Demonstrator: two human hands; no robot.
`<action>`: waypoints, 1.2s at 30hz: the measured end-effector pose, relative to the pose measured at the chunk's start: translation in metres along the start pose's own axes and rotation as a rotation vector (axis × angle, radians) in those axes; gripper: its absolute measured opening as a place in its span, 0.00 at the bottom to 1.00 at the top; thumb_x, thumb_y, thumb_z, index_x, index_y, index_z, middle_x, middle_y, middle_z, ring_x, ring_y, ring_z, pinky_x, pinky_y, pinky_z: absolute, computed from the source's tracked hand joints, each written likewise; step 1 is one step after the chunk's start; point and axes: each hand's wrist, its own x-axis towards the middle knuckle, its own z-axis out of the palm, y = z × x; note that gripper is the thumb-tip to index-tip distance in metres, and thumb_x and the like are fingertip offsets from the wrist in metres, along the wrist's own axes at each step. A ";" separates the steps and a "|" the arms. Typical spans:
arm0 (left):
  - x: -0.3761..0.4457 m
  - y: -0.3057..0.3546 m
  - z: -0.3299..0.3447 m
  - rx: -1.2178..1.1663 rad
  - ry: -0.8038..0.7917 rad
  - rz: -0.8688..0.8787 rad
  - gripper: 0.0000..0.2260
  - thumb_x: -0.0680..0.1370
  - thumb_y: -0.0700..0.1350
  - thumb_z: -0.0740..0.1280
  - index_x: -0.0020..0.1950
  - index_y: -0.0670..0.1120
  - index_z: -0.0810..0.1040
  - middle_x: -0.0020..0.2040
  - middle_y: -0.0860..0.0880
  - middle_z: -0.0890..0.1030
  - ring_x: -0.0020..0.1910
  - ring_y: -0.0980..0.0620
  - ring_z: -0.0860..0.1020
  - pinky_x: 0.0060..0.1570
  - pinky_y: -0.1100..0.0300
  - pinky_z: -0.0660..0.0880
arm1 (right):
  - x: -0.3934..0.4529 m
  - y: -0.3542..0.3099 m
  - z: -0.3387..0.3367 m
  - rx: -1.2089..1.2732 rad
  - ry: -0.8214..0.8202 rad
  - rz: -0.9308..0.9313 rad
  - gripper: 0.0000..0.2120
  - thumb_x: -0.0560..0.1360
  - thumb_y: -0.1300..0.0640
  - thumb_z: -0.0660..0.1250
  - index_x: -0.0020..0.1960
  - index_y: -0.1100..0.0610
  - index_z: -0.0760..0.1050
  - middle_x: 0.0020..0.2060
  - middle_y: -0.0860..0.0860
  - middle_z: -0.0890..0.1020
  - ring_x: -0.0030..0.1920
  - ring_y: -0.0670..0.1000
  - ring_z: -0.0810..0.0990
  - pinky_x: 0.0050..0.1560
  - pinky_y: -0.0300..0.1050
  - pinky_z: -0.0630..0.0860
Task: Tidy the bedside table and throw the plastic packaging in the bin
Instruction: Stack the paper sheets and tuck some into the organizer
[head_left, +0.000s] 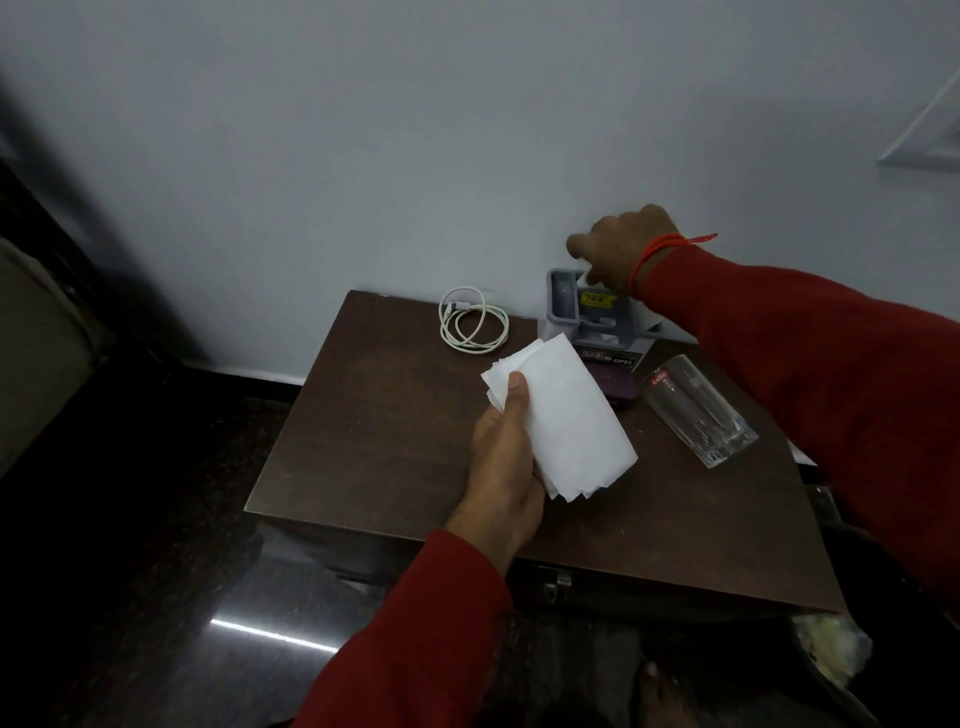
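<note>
Grey plastic packaging (592, 317) at the table's (395, 441) far edge against the wall, pinched at its top by the right hand (621, 249). Just in front, a dark purple object (615, 387), partly hidden. Beside it, a clear glass (698, 410). Left of the packaging, a coiled white cable (472, 322). Nearer, above the table, folded white papers (561, 421), gripped by the left hand (501, 467).
</note>
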 end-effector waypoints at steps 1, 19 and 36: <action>0.000 0.000 0.000 0.000 -0.002 0.001 0.16 0.82 0.55 0.65 0.65 0.49 0.77 0.56 0.46 0.86 0.53 0.45 0.85 0.57 0.38 0.80 | -0.002 0.005 0.000 0.062 -0.010 0.019 0.21 0.77 0.47 0.66 0.67 0.50 0.68 0.60 0.56 0.78 0.58 0.61 0.79 0.56 0.56 0.72; 0.000 -0.003 0.000 0.023 -0.002 0.022 0.13 0.82 0.55 0.64 0.62 0.50 0.78 0.51 0.48 0.87 0.49 0.48 0.86 0.49 0.45 0.83 | -0.021 0.029 0.004 0.356 0.101 0.098 0.18 0.76 0.65 0.63 0.63 0.51 0.74 0.59 0.62 0.75 0.55 0.66 0.77 0.53 0.58 0.75; 0.002 -0.006 -0.002 0.027 0.002 0.028 0.16 0.82 0.55 0.65 0.65 0.48 0.78 0.52 0.47 0.87 0.50 0.46 0.86 0.53 0.41 0.82 | -0.011 0.046 0.015 0.475 0.177 0.100 0.16 0.74 0.67 0.61 0.54 0.50 0.78 0.55 0.60 0.79 0.53 0.64 0.78 0.52 0.57 0.77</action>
